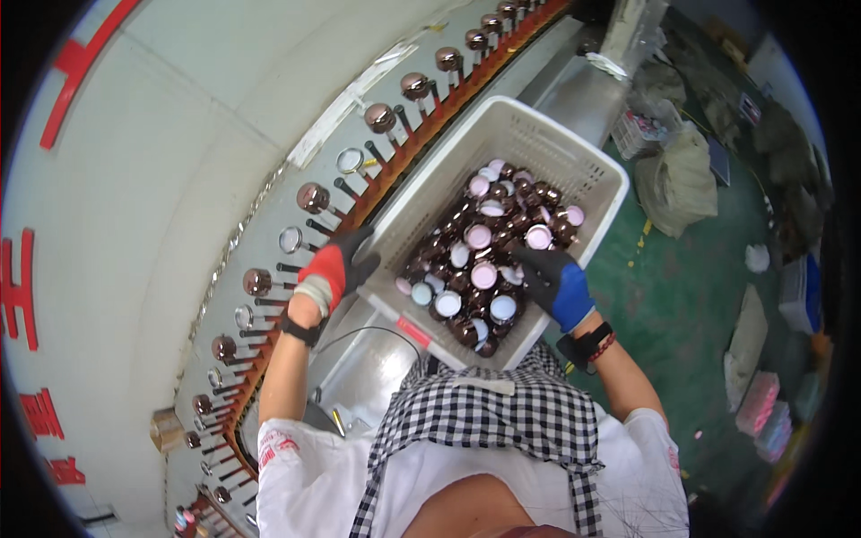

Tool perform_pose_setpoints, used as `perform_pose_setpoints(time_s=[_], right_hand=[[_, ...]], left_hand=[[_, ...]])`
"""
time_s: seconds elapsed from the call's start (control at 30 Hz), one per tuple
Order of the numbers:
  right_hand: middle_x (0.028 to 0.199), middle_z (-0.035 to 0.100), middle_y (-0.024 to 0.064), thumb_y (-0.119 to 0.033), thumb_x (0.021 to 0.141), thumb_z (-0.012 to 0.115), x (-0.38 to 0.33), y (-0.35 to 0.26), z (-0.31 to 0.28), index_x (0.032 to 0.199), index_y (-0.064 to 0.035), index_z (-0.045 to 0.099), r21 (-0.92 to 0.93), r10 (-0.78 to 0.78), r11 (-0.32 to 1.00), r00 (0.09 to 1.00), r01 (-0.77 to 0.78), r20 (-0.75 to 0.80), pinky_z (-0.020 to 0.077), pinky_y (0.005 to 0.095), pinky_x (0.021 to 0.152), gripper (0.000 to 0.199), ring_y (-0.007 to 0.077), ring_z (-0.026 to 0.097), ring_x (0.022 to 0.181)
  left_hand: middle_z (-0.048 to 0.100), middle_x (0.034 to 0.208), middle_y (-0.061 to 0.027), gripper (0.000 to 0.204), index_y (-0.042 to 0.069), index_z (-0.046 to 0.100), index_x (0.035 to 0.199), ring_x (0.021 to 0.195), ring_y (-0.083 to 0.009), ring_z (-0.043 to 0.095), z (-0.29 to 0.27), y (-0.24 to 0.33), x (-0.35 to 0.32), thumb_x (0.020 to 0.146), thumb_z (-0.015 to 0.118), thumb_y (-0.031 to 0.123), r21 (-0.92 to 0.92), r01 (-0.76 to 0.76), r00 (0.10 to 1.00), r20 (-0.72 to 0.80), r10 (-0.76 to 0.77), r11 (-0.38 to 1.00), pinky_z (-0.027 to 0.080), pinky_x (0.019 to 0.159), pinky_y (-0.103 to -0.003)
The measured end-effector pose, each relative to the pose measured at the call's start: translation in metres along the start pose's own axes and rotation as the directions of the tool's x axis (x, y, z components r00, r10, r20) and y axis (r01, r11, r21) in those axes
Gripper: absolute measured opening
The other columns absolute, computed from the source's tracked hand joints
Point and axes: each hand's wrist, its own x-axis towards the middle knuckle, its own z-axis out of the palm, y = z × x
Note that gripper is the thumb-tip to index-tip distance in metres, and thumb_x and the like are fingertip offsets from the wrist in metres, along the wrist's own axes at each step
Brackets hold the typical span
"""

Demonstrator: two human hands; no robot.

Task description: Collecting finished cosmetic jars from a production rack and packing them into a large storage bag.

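Your left hand (334,271) spreads its fingers beside the basket (538,148) at centre; your right (558,285) has its fingertips at the shiny round pieces (479,236) inside, any pinch hidden. Green floor (650,332) lies right.

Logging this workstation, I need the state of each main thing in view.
Basket: open, partly filled
Round pieces: loose, heaped, facing mixed ways
Left hand: gloved, fingers apart beside the basket's rim
Right hand: gloved, fingers at the pieces, grip unclear
Posts: some topped with brown pieces, some not
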Motion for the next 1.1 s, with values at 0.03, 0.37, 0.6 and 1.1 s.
perform_pose_setpoints(time_s=[0.03,0.37,0.6,1.1], right_hand=[[0.100,0.080,0.0168,-0.003,0.094,0.072,0.003,-0.005,0.003,0.127,-0.0093,0.079,-0.034,0.012,0.999,0.999,-0.011,0.032,0.0572,0.0461,0.077,0.034,0.0364,0.074,0.084],[0.106,0.080,0.0193,-0.005,0.096,0.072,-0.015,0.003,0.006,0.124,-0.0074,0.079,-0.054,-0.059,0.996,0.993,0.065,0.105,0.0614,0.0457,0.080,0.029,0.0381,0.077,0.091],[0.113,0.079,0.0218,-0.010,0.096,0.075,-0.017,0.022,-0.006,0.132,-0.0062,0.075,0.197,-0.166,0.974,0.947,0.114,0.273,0.0616,0.0465,0.085,0.036,0.0388,0.077,0.098],[0.137,0.072,0.0213,-0.035,0.092,0.075,0.327,-0.110,0.201,0.136,-0.0144,0.074,-0.207,-0.284,0.792,0.646,0.575,0.709,0.0565,0.0515,0.107,0.049,0.0415,0.069,0.126]], left_hand=[[0.072,0.135,-0.0244,0.053,0.004,0.066,0.144,0.123,-0.0421,0.070,-0.004,-0.006,0.001,0.099,0.074,0.031,0.070,-0.089,0.992,-0.082,0.094,0.994,0.056,0.105,-0.046],[0.062,0.148,-0.0246,0.085,0.011,0.054,0.157,0.137,-0.0455,0.056,-0.072,0.032,0.141,0.087,0.085,0.047,0.492,0.022,0.875,-0.431,0.221,0.871,0.048,0.114,-0.051],[0.077,0.085,-0.0148,0.032,0.003,0.076,0.112,0.071,-0.0249,0.074,-0.038,-0.013,0.070,0.096,0.076,0.030,-0.117,0.397,0.899,-0.151,-0.411,0.911,0.059,0.073,-0.040],[0.053,0.161,-0.0263,0.073,0.005,0.046,0.162,0.153,-0.0418,0.048,0.140,0.006,-0.058,0.095,0.072,0.019,-0.510,0.420,0.635,-0.426,-0.644,0.751,0.039,0.125,-0.045]])
